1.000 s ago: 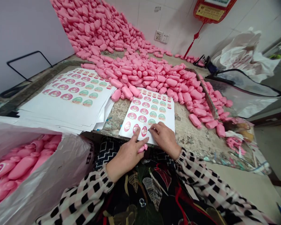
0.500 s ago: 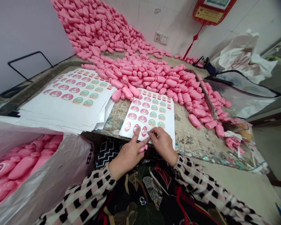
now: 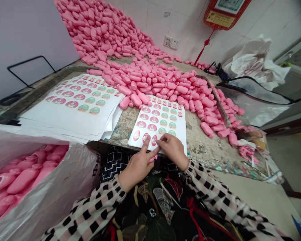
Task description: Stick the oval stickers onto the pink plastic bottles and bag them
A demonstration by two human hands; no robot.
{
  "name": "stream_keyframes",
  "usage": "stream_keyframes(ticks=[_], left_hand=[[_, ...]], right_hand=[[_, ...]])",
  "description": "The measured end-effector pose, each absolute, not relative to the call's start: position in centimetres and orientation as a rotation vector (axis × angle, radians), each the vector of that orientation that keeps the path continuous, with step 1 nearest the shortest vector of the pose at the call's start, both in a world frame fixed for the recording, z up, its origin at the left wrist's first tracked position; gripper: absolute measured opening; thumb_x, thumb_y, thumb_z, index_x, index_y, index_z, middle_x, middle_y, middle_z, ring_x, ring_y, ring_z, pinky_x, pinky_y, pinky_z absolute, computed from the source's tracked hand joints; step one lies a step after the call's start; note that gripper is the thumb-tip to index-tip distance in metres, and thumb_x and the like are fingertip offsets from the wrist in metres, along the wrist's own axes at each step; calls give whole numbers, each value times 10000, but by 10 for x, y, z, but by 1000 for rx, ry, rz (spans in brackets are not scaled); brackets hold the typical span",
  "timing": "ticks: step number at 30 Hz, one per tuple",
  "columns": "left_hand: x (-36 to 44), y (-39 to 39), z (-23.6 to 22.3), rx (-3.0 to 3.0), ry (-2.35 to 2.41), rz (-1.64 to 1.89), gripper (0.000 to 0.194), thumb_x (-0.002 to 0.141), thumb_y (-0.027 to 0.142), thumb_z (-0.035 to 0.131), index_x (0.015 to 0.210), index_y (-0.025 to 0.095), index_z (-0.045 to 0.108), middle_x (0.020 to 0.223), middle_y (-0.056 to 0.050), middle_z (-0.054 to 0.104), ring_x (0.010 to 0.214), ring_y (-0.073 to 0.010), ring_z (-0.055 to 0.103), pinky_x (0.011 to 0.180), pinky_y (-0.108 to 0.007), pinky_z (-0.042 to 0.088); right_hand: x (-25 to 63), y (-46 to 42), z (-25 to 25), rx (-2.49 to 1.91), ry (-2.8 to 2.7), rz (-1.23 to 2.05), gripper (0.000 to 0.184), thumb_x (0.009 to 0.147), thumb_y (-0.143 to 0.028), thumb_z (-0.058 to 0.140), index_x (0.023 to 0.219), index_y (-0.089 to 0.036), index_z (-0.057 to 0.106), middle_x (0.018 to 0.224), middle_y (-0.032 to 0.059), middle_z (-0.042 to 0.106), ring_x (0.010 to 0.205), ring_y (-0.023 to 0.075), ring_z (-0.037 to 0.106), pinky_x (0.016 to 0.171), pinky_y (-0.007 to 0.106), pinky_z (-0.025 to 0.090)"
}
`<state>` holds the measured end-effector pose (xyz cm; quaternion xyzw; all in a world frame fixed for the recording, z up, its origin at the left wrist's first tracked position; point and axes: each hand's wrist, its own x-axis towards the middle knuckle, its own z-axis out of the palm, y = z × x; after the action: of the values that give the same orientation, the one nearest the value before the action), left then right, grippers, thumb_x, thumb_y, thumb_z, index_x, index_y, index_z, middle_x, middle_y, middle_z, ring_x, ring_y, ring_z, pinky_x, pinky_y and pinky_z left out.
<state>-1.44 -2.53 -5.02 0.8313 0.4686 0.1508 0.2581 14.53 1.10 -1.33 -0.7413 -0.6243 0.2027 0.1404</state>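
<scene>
My left hand (image 3: 137, 167) is closed round a small pink bottle (image 3: 153, 158), most of it hidden in the palm. Its index finger is stretched out onto a sticker sheet (image 3: 159, 151) at the table's front edge. My right hand (image 3: 174, 148) has thumb and index finger pinched together at the right edge of an oval pink sticker (image 3: 154, 140) in the sheet's lowest row. Whether that edge is lifted off the backing I cannot tell. Rows of pink and green stickers cover the upper sheet.
Behind the sheet lies a large heap of pink bottles (image 3: 150, 78). A stack of sticker sheets (image 3: 62, 122) is on the left. Labelled bottles fill a plastic bag (image 3: 76, 167) at lower left. A wooden strip (image 3: 219, 103) and a clear zip bag (image 3: 257, 97) are on the right.
My right hand has shifted slightly left and up, its fingertips now over the edge of the oval sticker. My left hand keeps its place with the bottle.
</scene>
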Motion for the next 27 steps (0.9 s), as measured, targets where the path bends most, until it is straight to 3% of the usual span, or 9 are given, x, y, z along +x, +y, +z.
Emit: stream_keyframes(ticks=[11,20,22,24,27], left_hand=[[-15,-27,-50,2247,1303,424,615,820,198,494,1370,394,301,1519,-26,-48,1056,-252,573,857,-362,478],[-19,-27,-53,2163,1229,482,577,800,168,502,1329,372,392,1515,-16,-93,1182,-276,479,921,-378,437],[-22,-29,-52,2121,1185,528,553,806,182,500,1323,356,408,1521,-12,-8,1227,-263,432,955,-370,411],[-27,-32,-48,2035,1143,630,511,820,216,497,1313,332,431,1499,-16,176,1261,-234,390,1015,-365,349],[-34,-36,-36,1693,1195,889,466,804,304,557,1265,276,497,1296,-39,504,1160,-197,485,1014,-337,342]], right_hand=[[142,12,4,-2072,-1760,510,216,698,-450,587,655,-244,636,644,-22,611,569,127,488,514,245,267],[159,15,-28,-1735,-1406,862,346,655,-529,621,658,-184,591,559,-34,527,522,108,435,508,231,317],[159,14,-35,-1694,-1340,903,344,655,-519,635,660,-180,583,555,-41,511,516,100,418,502,225,307],[158,13,-38,-1649,-1301,932,340,649,-510,651,666,-178,578,566,-46,506,517,93,407,504,222,303],[158,13,-39,-1609,-1278,969,341,640,-505,665,659,-177,572,571,-48,498,517,91,396,505,222,301]])
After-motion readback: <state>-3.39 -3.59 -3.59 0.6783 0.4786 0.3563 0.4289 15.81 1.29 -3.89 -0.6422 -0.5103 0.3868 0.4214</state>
